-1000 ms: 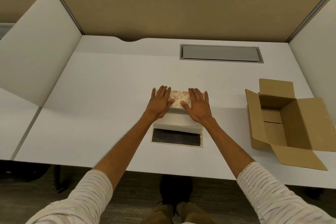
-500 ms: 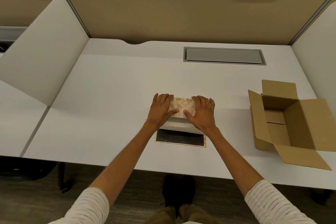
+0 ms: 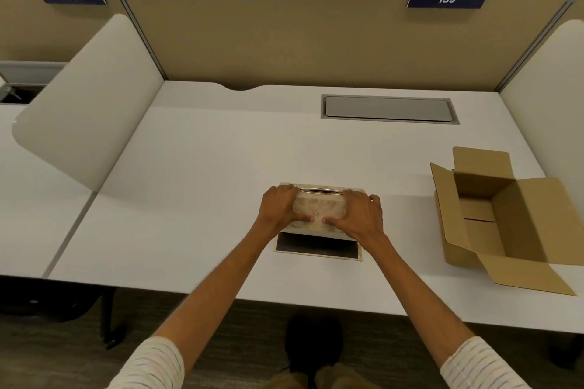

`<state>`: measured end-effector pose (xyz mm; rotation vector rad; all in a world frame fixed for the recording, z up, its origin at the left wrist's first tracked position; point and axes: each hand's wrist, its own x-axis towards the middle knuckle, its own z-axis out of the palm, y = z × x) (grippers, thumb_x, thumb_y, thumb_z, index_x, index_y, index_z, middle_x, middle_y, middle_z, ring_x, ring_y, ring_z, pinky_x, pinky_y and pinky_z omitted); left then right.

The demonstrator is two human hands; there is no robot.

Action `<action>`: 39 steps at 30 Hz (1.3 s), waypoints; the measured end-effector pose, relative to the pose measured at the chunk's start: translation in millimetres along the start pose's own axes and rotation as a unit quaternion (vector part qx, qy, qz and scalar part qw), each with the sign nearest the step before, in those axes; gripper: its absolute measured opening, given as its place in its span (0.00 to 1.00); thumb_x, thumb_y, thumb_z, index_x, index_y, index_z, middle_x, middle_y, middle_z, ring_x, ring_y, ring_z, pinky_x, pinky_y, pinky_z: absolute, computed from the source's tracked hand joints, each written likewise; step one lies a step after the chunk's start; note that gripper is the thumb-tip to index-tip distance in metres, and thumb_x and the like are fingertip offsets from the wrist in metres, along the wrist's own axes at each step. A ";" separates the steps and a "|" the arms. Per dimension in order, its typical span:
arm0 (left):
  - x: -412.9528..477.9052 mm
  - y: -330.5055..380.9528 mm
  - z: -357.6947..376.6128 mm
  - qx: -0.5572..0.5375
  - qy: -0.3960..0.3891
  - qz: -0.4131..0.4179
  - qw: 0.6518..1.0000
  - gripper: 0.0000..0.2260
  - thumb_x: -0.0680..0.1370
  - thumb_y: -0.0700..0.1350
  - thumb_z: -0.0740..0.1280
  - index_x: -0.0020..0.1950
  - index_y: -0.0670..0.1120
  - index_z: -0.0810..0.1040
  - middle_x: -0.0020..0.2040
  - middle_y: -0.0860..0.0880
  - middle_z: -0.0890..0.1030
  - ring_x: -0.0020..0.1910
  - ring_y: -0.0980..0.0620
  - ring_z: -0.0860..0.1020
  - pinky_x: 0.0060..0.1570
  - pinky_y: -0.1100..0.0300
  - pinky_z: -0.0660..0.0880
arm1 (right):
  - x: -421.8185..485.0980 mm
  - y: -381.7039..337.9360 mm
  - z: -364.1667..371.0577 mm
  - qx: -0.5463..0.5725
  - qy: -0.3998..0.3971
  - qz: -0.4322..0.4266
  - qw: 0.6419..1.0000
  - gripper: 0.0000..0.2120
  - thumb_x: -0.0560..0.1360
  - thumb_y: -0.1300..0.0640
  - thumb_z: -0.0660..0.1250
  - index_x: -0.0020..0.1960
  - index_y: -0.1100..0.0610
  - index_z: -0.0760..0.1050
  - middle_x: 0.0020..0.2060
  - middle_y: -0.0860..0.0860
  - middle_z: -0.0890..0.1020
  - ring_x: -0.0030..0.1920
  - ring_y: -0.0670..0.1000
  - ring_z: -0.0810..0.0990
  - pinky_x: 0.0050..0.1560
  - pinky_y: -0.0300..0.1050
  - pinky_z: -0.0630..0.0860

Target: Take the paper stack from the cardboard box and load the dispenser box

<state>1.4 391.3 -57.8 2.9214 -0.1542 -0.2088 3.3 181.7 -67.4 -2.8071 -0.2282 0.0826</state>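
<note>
Now: dispenser box (image 3: 319, 199) sits mid-counter (image 3: 189, 183), long axis running left to right across the body. Left hand (image 3: 278, 207) clasps its left end, right hand (image 3: 358, 213) its right end; fingers (image 3: 373, 199) curled over the far edge, thumbs pressed on the patterned top, tips almost meeting at centre. Paper stack not visible; presumably inside. Dark flap (image 3: 317, 246) lies flat toward the person, just under the wrists. Both hands equally near. Cardboard box (image 3: 493, 218) stands open and empty, well apart to the right. Next move likely turns on that near flap.
</note>
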 end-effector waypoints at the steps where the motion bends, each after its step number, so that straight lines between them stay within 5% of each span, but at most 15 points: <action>1: -3.4 -0.2 2.0 -0.001 -0.001 0.000 1.000 0.37 0.65 0.70 0.72 0.64 0.46 0.76 0.62 0.47 0.81 0.57 0.46 0.80 0.57 0.53 0.75 | -5.0 -0.4 2.6 -0.003 0.002 0.001 1.000 0.42 0.61 0.30 0.70 0.66 0.56 0.71 0.62 0.54 0.80 0.62 0.54 0.76 0.65 0.53 0.66; 7: -35.5 -1.0 28.2 -0.024 0.024 0.007 0.999 0.47 0.69 0.69 0.69 0.78 0.42 0.61 0.78 0.44 0.66 0.77 0.46 0.64 0.76 0.54 0.61 | -38.3 0.7 26.2 -0.021 0.014 0.018 1.000 0.49 0.65 0.32 0.67 0.75 0.60 0.58 0.75 0.57 0.65 0.75 0.55 0.62 0.73 0.55 0.58; 17: -78.6 6.7 69.2 -0.036 0.017 -0.009 0.999 0.44 0.77 0.61 0.64 0.81 0.40 0.45 0.82 0.42 0.48 0.82 0.46 0.47 0.80 0.54 0.44 | -86.7 -1.7 63.7 0.001 0.027 0.035 0.999 0.46 0.72 0.36 0.64 0.78 0.61 0.50 0.77 0.58 0.57 0.78 0.55 0.54 0.77 0.58 0.49; 26: -86.7 6.3 74.6 -0.055 0.028 -0.005 0.998 0.45 0.76 0.62 0.65 0.80 0.39 0.47 0.82 0.41 0.49 0.81 0.45 0.47 0.81 0.53 0.45 | -95.1 -2.2 68.4 -0.002 0.022 0.040 0.999 0.45 0.73 0.36 0.62 0.78 0.61 0.48 0.78 0.57 0.55 0.78 0.54 0.51 0.77 0.61 0.48; 32: -88.8 9.4 72.3 -0.048 0.023 -0.019 0.998 0.43 0.78 0.68 0.54 0.81 0.40 0.44 0.82 0.43 0.46 0.82 0.47 0.44 0.81 0.53 0.42 | -95.8 -4.2 65.5 -0.016 0.006 0.051 0.999 0.48 0.72 0.27 0.50 0.78 0.58 0.43 0.79 0.54 0.50 0.78 0.51 0.45 0.77 0.56 0.39; 39: -85.5 16.3 68.7 -0.093 0.053 -0.046 0.993 0.32 0.83 0.58 0.48 0.81 0.42 0.42 0.82 0.44 0.43 0.81 0.49 0.42 0.79 0.55 0.37 | -92.2 -7.7 64.7 0.020 0.039 0.066 0.997 0.35 0.79 0.38 0.47 0.78 0.57 0.49 0.78 0.55 0.56 0.78 0.52 0.52 0.77 0.59 0.45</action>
